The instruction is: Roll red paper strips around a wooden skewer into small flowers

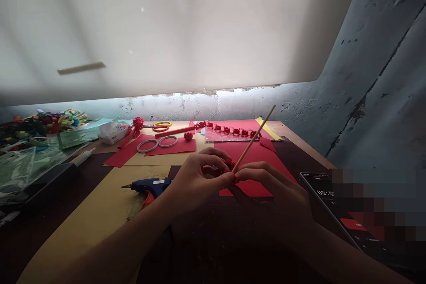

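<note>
My left hand [196,178] and my right hand [271,188] meet over the middle of the table. Together they pinch a curled red paper strip [223,167] wound around the lower end of a thin wooden stick [255,136]. The stick slants up and to the right from my fingertips. A sheet of red paper [262,159] lies flat just beyond and under my hands.
A blue glue gun [151,185] lies left of my hands on tan paper [96,217]. Farther back are grey-handled scissors [157,143], yellow-handled scissors [162,125], a red paper chain [229,129] and a tissue pack [111,132]. A phone [336,206] lies right; craft clutter [36,133] far left.
</note>
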